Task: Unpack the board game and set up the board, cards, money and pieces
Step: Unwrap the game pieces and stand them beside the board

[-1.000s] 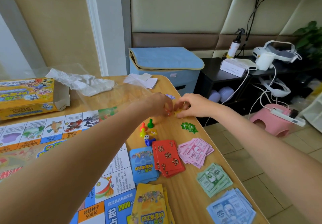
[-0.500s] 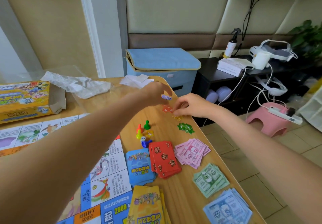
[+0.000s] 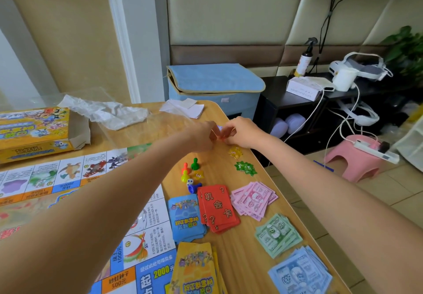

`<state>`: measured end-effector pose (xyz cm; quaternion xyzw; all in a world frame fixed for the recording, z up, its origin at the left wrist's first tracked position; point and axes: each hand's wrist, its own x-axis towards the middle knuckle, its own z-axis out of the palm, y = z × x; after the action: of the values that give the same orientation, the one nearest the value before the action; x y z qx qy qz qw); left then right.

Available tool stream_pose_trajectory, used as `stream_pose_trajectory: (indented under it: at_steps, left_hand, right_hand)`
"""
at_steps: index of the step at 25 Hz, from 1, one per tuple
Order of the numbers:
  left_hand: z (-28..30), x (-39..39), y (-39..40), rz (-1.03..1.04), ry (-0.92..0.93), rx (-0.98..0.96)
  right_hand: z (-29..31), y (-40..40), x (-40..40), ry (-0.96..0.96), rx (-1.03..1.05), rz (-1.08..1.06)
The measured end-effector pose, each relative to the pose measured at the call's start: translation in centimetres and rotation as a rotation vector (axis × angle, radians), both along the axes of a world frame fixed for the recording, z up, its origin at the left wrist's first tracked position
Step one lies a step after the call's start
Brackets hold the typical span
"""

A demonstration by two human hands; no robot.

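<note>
1. Both hands meet at the far edge of the table [image 3: 270, 202], well beyond the red cards [image 3: 217, 209]. The left hand [image 3: 201, 136] and right hand [image 3: 240, 133] have curled fingers that come together around something small and reddish — too small to make out, and I cannot tell which hand actually grips it.
2. A small purple token [image 3: 220, 127] shows just above the point where the fingertips meet.
3. Beyond the red cards stand the pawns [image 3: 190, 170] — green, orange and yellow upright, a blue one lying on its side, with a white die [image 3: 189, 182] among them.
4. A yellow token [image 3: 235, 152] and a green token [image 3: 245, 168] lie to the far right of the red cards, near the table edge.
5. Blue cards [image 3: 185, 218] lie touching the red cards on their left; yellow cards [image 3: 196, 268] lie nearer than both.
6. Pink money [image 3: 254, 198] sits just right of the red cards, then green money [image 3: 277, 234] and blue money [image 3: 299, 270], each nearer.
7. Left of the red cards, the game board [image 3: 91, 179] lies open under the left forearm.
8. Far to the left of the red cards, the yellow game box [image 3: 34, 131] lies beside crumpled plastic wrap [image 3: 103, 112].
</note>
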<state>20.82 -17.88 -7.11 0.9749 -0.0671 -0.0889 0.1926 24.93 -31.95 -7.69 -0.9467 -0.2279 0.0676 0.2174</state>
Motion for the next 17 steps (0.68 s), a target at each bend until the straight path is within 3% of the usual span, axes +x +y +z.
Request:
stream_pose_trajectory:
  at_steps: [4,7,12,14,17]
  left_hand:
    - [1.5,-1.5,1.3,0.000,-0.107,-0.137]
    - [2.2,-2.9,2.9,-0.016,-0.090,-0.230]
    - [2.8,-6.9,4.6,-0.096,-0.185,-0.217]
    - [2.7,-8.8,5.1,-0.095,-0.201,-0.230]
    - [2.2,-11.8,5.6,-0.093,-0.182,-0.204]
  right_hand:
    - [0.0,-0.1,-0.1,-0.010,0.029,-0.028]
    - [0.8,-0.3,-1.0,-0.041,0.157,-0.059]
    - [2.7,-0.1,-5.0,-0.037,0.158,0.111]
    - [3.4,0.2,-7.0,0.065,0.052,0.239]
    - [3.6,0.3,-9.5,0.196,-0.353,0.374]
